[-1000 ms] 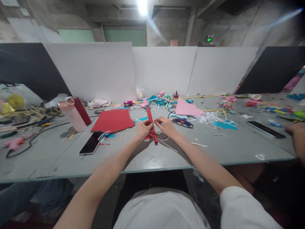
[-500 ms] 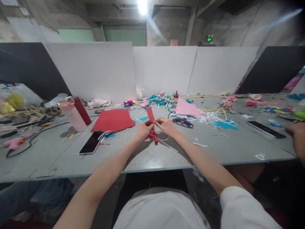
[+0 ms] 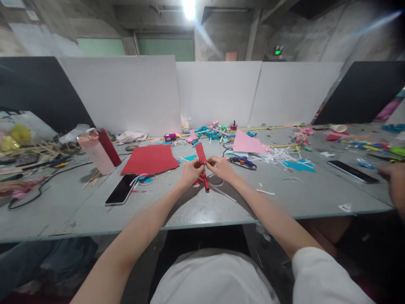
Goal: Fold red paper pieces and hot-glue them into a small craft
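Between my hands is a red paper strip (image 3: 200,152), its flat end pointing away from me and its near end rolled into a narrow tube. My left hand (image 3: 192,172) is closed on it from the left. From the right, the fingers of my right hand (image 3: 220,167) pinch at the strip's middle, close to the left fingertips. More red paper (image 3: 198,181) lies beneath the left hand. A thin white strip (image 3: 225,194) curls on the table under the right hand.
Left of me lie a red sheet (image 3: 150,159), a phone (image 3: 122,190) and a pink bottle (image 3: 96,154). A blue glue gun (image 3: 243,162), pink paper (image 3: 248,142) and white shreds (image 3: 280,156) sit to the right. Co-workers' hands show at the left (image 3: 14,187) and right (image 3: 395,179) edges.
A co-worker's hand has come in at the left edge, onto the pink tool there. My own hands and the red strip have barely shifted.
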Action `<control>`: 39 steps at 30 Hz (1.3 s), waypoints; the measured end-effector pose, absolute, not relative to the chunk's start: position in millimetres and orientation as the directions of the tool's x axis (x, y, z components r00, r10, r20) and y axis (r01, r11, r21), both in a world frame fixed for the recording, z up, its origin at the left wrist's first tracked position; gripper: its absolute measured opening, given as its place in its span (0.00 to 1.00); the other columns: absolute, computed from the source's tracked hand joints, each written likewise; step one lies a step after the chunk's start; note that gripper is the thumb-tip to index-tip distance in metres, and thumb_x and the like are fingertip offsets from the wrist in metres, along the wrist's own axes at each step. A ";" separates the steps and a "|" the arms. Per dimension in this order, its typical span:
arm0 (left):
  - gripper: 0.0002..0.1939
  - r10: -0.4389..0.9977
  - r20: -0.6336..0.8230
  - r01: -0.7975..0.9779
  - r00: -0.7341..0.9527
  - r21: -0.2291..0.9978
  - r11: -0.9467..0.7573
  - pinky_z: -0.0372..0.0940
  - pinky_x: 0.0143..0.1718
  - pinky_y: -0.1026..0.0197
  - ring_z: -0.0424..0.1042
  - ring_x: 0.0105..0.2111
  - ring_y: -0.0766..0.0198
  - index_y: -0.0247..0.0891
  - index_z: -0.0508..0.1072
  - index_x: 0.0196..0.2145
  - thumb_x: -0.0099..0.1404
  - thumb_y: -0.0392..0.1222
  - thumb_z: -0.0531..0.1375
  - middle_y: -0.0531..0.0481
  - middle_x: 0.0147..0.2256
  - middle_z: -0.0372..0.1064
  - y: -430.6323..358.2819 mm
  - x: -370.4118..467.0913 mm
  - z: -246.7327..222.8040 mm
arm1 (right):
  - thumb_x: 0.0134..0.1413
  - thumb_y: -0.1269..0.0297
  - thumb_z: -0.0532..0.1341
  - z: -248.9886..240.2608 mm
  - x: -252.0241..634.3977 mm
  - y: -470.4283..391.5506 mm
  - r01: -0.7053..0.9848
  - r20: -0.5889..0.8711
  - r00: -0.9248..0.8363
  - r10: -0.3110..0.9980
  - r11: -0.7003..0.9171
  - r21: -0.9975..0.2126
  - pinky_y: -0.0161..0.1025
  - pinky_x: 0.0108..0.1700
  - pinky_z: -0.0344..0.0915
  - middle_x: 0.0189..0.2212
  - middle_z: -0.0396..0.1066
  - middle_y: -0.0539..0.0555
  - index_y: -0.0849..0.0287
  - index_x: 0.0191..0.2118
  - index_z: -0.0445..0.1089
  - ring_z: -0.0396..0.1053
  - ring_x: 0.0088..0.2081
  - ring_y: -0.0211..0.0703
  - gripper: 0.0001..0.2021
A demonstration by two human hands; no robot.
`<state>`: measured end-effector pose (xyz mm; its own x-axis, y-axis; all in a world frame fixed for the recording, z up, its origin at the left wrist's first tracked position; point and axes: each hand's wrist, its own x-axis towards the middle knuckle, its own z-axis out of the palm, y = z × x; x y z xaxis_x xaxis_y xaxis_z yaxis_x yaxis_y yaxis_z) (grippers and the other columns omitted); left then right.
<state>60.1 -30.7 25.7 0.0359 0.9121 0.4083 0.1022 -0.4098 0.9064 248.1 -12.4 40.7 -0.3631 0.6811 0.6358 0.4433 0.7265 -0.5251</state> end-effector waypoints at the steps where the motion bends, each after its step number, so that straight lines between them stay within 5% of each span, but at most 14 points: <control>1: 0.05 0.910 0.413 0.104 0.036 0.904 -0.415 0.63 0.30 0.63 0.68 0.26 0.65 0.39 0.78 0.29 0.60 0.39 0.70 0.52 0.26 0.72 -30.8 60.3 25.9 | 0.64 0.58 0.64 40.6 248.0 -12.5 0.446 0.637 -0.364 0.680 0.727 -0.521 0.40 0.39 0.67 0.32 0.82 0.55 0.58 0.38 0.81 0.74 0.33 0.45 0.11; 23: 0.04 0.897 0.439 0.121 0.055 0.889 -0.443 0.65 0.31 0.62 0.71 0.27 0.64 0.40 0.79 0.31 0.62 0.40 0.68 0.51 0.27 0.75 -29.8 61.1 25.9 | 0.64 0.58 0.63 45.7 249.2 -15.1 0.453 0.644 -0.368 0.670 0.735 -0.505 0.39 0.37 0.64 0.29 0.77 0.53 0.57 0.34 0.77 0.70 0.31 0.43 0.10; 31: 0.04 0.926 0.372 0.111 0.064 0.919 -0.378 0.64 0.30 0.61 0.70 0.23 0.65 0.40 0.77 0.30 0.61 0.38 0.67 0.53 0.23 0.73 -34.7 62.4 32.4 | 0.62 0.65 0.62 44.0 253.1 -7.3 0.496 0.701 -0.307 0.643 0.737 -0.459 0.39 0.37 0.66 0.29 0.77 0.52 0.57 0.35 0.76 0.72 0.31 0.43 0.06; 39: 0.11 0.930 0.355 0.022 0.094 0.933 -0.358 0.66 0.32 0.60 0.72 0.24 0.64 0.41 0.74 0.28 0.63 0.47 0.69 0.50 0.24 0.74 -39.3 61.1 34.2 | 0.63 0.65 0.62 45.9 267.6 2.1 0.557 0.754 -0.237 0.612 0.722 -0.410 0.40 0.39 0.65 0.30 0.77 0.53 0.57 0.35 0.75 0.73 0.32 0.45 0.06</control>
